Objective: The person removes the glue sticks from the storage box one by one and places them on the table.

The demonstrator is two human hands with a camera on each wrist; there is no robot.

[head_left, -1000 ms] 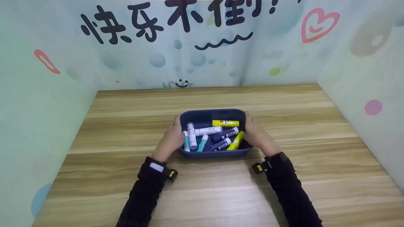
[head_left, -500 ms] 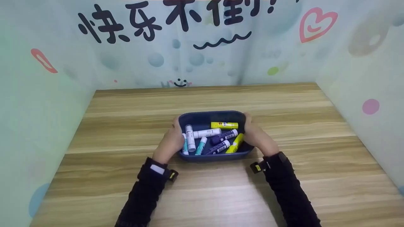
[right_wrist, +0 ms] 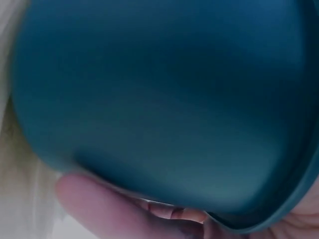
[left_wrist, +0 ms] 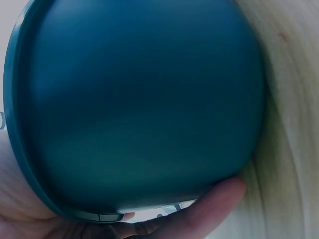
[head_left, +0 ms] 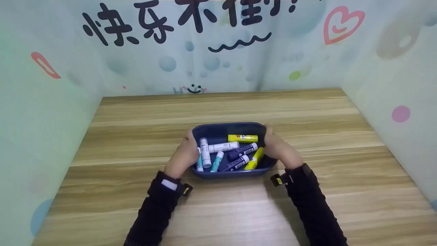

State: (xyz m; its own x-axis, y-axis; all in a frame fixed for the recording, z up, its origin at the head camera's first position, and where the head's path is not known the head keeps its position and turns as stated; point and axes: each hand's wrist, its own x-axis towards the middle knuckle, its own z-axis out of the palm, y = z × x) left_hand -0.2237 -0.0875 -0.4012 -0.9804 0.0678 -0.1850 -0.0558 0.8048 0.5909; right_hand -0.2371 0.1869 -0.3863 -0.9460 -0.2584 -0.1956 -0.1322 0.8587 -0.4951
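Note:
A dark blue plastic bin (head_left: 232, 175) with rounded corners is at the middle of the wooden table. My left hand (head_left: 183, 152) grips its left end, and my right hand (head_left: 281, 151) holds the right end. Inside lie several glue sticks: yellow (head_left: 242, 138), white (head_left: 223, 147), dark purple (head_left: 242, 151) and teal-and-white (head_left: 217, 161). In the left wrist view the bin's smooth outer wall (left_wrist: 144, 99) fills most of the picture, a finger (left_wrist: 214, 205) curled beneath its far side. The right wrist view has a similar wall (right_wrist: 164, 99), with a finger (right_wrist: 92, 201) pressed along it.
The wood-grained table (head_left: 235, 212) extends around the bin on all sides. Pale printed cloth walls (head_left: 218, 71) with black lettering enclose the back, left and right. Both forearms wear black sleeves (head_left: 150, 212) with wrist straps.
Both hands have drawn the bin slightly toward the person, the glue sticks moving with it. Their grip at the two ends stays the same, and the head view has shifted a little.

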